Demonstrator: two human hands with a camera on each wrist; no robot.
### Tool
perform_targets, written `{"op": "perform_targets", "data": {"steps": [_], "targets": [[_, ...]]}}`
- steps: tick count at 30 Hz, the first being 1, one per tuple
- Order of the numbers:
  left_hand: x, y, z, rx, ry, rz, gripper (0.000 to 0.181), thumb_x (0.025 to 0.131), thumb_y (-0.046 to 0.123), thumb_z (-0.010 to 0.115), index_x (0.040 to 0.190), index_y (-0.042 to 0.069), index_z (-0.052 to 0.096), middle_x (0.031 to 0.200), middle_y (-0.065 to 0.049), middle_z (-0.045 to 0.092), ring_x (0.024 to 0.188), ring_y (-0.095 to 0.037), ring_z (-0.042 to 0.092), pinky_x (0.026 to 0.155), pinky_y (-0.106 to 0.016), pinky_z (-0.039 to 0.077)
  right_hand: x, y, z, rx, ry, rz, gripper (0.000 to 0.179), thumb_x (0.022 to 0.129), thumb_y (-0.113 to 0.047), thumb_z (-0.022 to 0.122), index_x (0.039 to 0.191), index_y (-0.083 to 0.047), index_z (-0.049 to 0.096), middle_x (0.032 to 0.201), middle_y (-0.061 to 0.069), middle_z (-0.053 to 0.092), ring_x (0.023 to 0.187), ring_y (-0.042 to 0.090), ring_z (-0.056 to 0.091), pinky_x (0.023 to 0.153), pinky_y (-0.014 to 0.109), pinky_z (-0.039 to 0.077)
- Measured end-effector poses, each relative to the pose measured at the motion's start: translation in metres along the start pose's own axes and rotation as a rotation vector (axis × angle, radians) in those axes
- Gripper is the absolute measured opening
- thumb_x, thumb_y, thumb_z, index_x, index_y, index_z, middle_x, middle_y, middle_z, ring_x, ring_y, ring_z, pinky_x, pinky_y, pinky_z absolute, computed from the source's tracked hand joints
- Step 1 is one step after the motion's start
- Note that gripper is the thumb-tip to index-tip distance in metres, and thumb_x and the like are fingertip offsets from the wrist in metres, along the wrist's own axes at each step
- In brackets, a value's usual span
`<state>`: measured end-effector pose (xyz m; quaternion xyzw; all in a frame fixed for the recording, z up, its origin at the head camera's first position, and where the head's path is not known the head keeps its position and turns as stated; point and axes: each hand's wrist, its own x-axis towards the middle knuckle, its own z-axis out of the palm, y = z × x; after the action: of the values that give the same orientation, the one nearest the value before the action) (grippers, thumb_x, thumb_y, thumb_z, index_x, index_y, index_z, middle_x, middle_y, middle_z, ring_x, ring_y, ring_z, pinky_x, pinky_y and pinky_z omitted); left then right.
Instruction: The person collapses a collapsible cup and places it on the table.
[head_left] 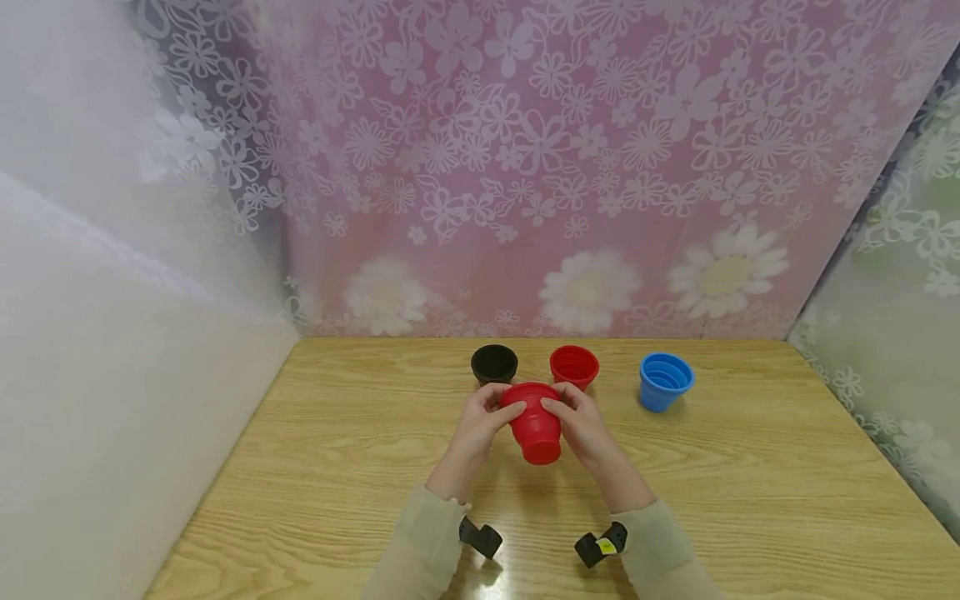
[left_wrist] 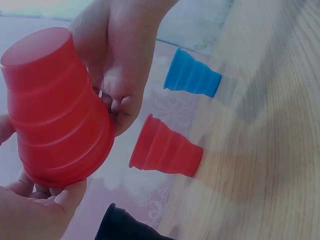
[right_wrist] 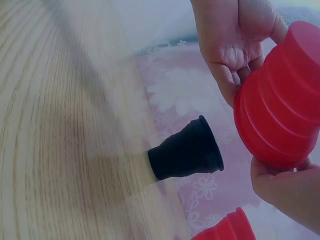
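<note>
The left hand (head_left: 477, 419), in front of the black cup (head_left: 494, 364), pinches the held red cup (head_left: 537, 427) near its rim. That cup is tilted above the table (head_left: 360, 467) between both hands; light, even pressure should stop its ringed wall folding. The right hand (head_left: 588, 427) pinches the opposite side, best held clear of the standing red cup (head_left: 574, 363) and, farther right, the blue cup (head_left: 664, 383).

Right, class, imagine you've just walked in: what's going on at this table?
A person is holding a red ribbed cup above the wooden table, with the left hand and right hand gripping it near the rim from either side. The cup is tilted, its base towards the person. Beyond it, a black cup, a second red cup and a blue cup stand upright, left to right.
</note>
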<state>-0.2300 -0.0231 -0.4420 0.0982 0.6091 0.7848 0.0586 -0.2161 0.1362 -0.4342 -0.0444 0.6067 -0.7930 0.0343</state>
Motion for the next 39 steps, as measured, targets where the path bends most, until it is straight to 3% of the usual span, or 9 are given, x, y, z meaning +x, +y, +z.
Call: {"op": "perform_targets", "data": {"steps": [14,22,29,39], "targets": [[0.001,0.0,-0.002,0.079,0.036,0.004,0.028,0.079,0.004,0.064,0.102,-0.007,0.054,0.096,-0.008,0.057,0.082,-0.017,0.053,0.073,-0.025,0.048,0.001,-0.003,-0.009,-0.12,-0.066,0.036,0.027,0.087,-0.002,0.052,0.109,0.01,0.041,0.098,0.008,0.047,0.089,0.018,0.048,0.077,0.022,0.046],[-0.001,0.003,-0.002,0.114,0.029,0.029,0.027,0.08,0.002,0.063,0.104,-0.007,0.056,0.102,-0.012,0.057,0.082,-0.015,0.052,0.07,-0.025,0.049,0.002,-0.001,-0.007,-0.159,0.001,0.035,0.029,0.086,-0.003,0.055,0.109,0.011,0.044,0.096,0.007,0.049,0.084,0.017,0.049,0.073,0.021,0.047],[-0.012,0.022,0.004,0.208,0.034,0.101,0.025,0.081,0.002,0.062,0.102,-0.011,0.057,0.103,-0.017,0.057,0.082,-0.014,0.053,0.07,-0.025,0.049,0.003,0.0,-0.007,-0.248,0.044,0.012,0.029,0.085,-0.006,0.058,0.107,0.012,0.049,0.092,0.009,0.053,0.079,0.017,0.051,0.07,0.022,0.048],[-0.012,0.022,0.003,0.338,0.038,0.196,0.024,0.082,0.006,0.063,0.1,-0.009,0.06,0.096,-0.018,0.059,0.077,-0.014,0.053,0.064,-0.022,0.05,0.003,0.001,-0.008,-0.377,0.081,-0.023,0.03,0.083,-0.014,0.063,0.104,0.007,0.056,0.093,0.013,0.056,0.078,0.02,0.051,0.068,0.023,0.049]]}}
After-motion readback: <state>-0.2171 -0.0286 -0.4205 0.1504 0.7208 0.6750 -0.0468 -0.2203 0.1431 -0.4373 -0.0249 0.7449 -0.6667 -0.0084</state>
